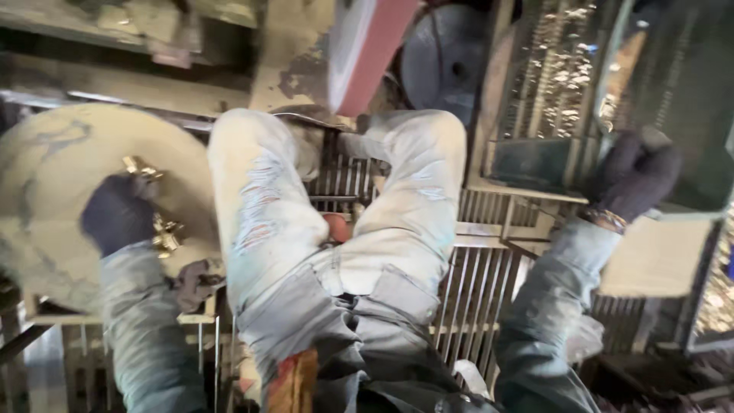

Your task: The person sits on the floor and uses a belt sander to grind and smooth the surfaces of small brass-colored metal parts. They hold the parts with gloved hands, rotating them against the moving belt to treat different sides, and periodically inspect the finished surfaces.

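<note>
My left hand (117, 213), in a dark glove, is closed around a shiny brass fitting (157, 222) whose ends stick out above and below the fist. It hovers over a large pale round bin (46, 176) at the left. My right hand (636, 174), also in a dark glove, reaches out to the right and rests on the rim of a grey metal tray (535, 160); whether it grips anything is blurred. My knees in pale worn jeans (260, 199) fill the middle.
A metal grate floor (474, 283) lies under my legs. A belt sander with a red belt (375, 46) and a round grey wheel (443, 53) stands ahead. Bins of small brass parts (558, 69) sit at the upper right.
</note>
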